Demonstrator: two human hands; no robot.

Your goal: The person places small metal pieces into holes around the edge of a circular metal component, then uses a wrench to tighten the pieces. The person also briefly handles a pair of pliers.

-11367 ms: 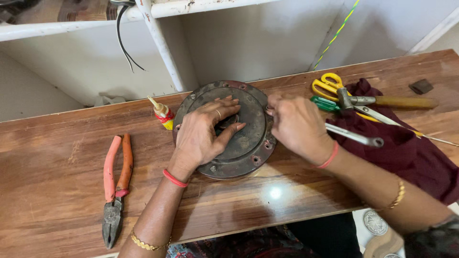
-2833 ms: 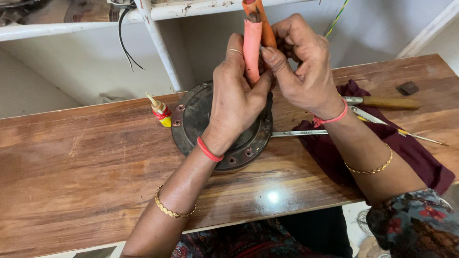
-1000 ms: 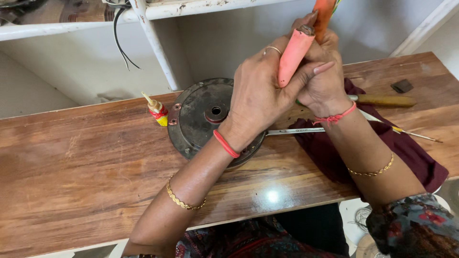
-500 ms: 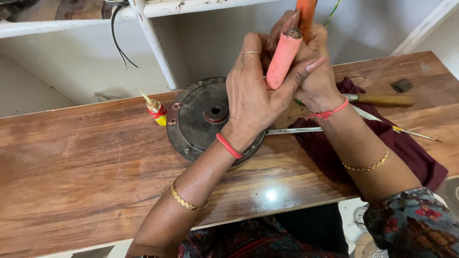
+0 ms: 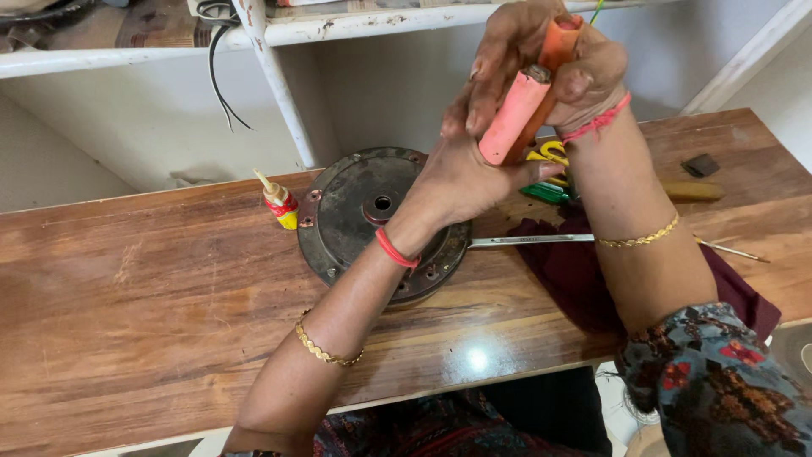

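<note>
Gripping the pliers [image 5: 520, 106] by their orange handles, both hands are working high above the round metal plate [image 5: 372, 211] at the far middle of the bench. The left hand [image 5: 469, 173] is clasping the lower handle; the right hand [image 5: 550, 59] is clenching the upper one. The jaws are hidden, so a slip could be pinching a finger. A dropped tool could be striking the plate or knocking the glue bottle [image 5: 279, 201] standing just left of it.
</note>
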